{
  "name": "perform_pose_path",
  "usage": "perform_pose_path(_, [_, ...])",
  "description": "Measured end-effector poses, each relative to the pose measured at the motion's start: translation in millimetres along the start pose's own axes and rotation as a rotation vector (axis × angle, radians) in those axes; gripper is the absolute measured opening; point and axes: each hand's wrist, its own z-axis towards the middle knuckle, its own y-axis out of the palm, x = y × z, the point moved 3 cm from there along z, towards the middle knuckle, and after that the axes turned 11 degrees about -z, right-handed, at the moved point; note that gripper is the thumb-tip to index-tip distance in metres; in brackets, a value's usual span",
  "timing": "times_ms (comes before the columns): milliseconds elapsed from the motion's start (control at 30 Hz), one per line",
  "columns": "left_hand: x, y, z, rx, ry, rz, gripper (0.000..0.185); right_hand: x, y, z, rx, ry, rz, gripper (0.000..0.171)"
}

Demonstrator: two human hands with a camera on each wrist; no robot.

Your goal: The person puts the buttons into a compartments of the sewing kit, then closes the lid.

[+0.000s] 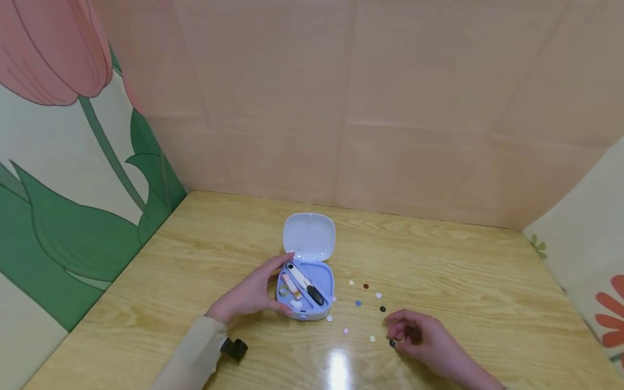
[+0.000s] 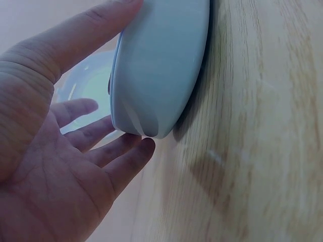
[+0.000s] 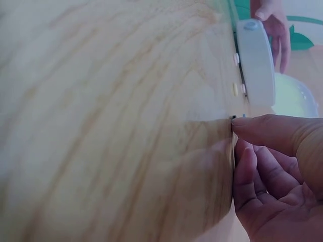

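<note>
Steadying the small pale lavender plastic sewing-kit case (image 1: 306, 295) is the left hand (image 1: 251, 295), whose fingers lie almost straight and spread along the near-left side of the case, the thumb up by the hinge; the left wrist view shows the fingers (image 2: 108, 151) cupping the rounded base without curling tight round it. The case sits open near the middle of the light wooden table (image 1: 205, 254), its round-cornered lid (image 1: 309, 236) standing up behind, and inside lie a white-and-black slim tool (image 1: 305, 283), a pink-and-orange small piece (image 1: 291, 286) and a green ring (image 1: 284, 291). To the right of the case a scatter of tiny buttons (image 1: 365, 286), white, blue, red, pink and black, lies on the wood. The right hand (image 1: 421, 338) hovers low over the nearest of them, fingers drawn narrow, with the tips pinching at a small dark button (image 1: 392, 343) against the tabletop. Picking so flat a thing likely goes best by sliding a fingernail under its edge or dragging it a little to tip it, keeping the pinch light so it does not skip away, while the other hand keeps the case from sliding.
</note>
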Motion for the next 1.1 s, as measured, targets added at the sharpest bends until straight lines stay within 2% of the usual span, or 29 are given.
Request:
perform_pose_path(267, [1.8,0.7,-1.2,0.000,0.006,-0.002,0.113,-0.5,0.7,1.1,0.017,0.009,-0.026,0.036])
perform_pose_path(533, [-0.9,0.2,-2.0,0.006,-0.016,-0.011,0.112,0.3,1.0,1.7,0.008,0.036,-0.060,0.032])
perform_pose_path(833, [-4.8,0.3,-0.6,0.003,-0.008,-0.026,0.110,-2.0,2.4,0.4,-0.009,0.062,-0.068,0.026])
perform_pose_path(933, [-4.1,1.0,-0.3,0.004,-0.009,-0.030,0.109,-3.5,2.7,0.4,-0.020,0.046,-0.081,0.023])
perform_pose_path(1100, [4.7,3.1,-2.0,0.005,-0.005,-0.045,0.109,-5.4,3.7,0.3,-0.014,-0.038,-0.122,0.023])
